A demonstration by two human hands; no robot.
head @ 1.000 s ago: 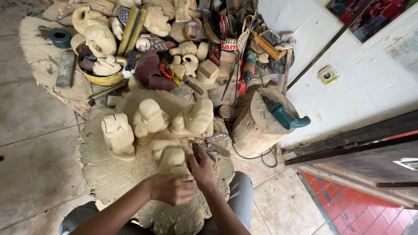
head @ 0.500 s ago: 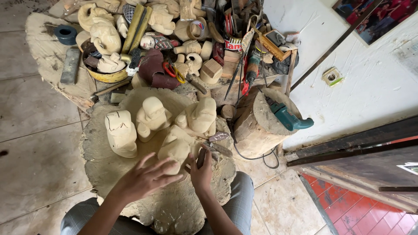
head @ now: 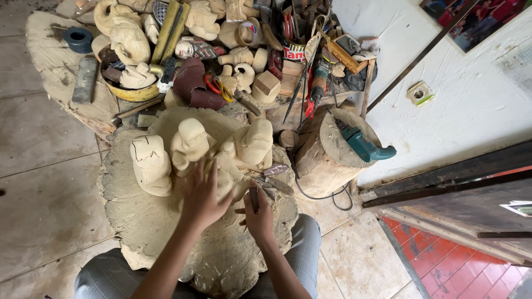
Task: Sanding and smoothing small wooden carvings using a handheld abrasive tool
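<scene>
Left hand (head: 200, 195) has reached the carving (head: 228, 176); right hand (head: 258, 215) beside it.

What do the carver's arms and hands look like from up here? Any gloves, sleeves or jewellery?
Both arms are bare up to where the picture ends: no sleeves show. The left hand and the right hand wear no gloves, and no ring, watch or bracelet can be seen. The fingers are slim and bare. Below the arms, the lap shows grey checked trousers.
</scene>
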